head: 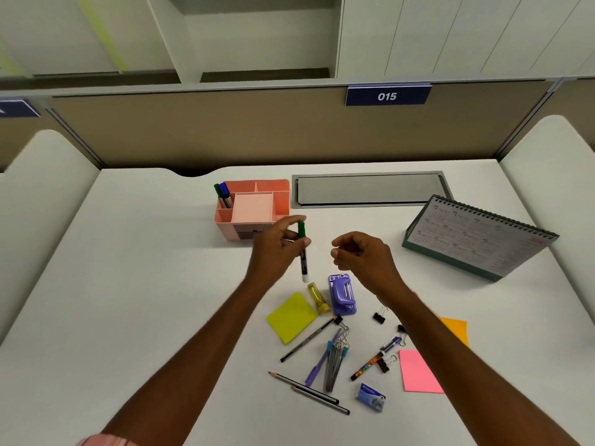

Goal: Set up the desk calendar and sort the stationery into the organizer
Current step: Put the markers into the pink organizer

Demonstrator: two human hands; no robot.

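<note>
My left hand grips a green-capped marker upright, just in front of the pink organizer. Two markers, green and blue, stand in the organizer's left rear compartment. My right hand hovers to the right with fingers loosely curled and nothing in it. The desk calendar stands propped at the right. Below the hands lie a purple stapler, a yellow highlighter, yellow sticky notes, pens and pencils, binder clips and a pink note pad.
A grey cable-tray lid is set into the white desk behind the organizer. An orange note pad and a small blue staple box lie at the lower right. A beige partition with a "015" sign closes the back.
</note>
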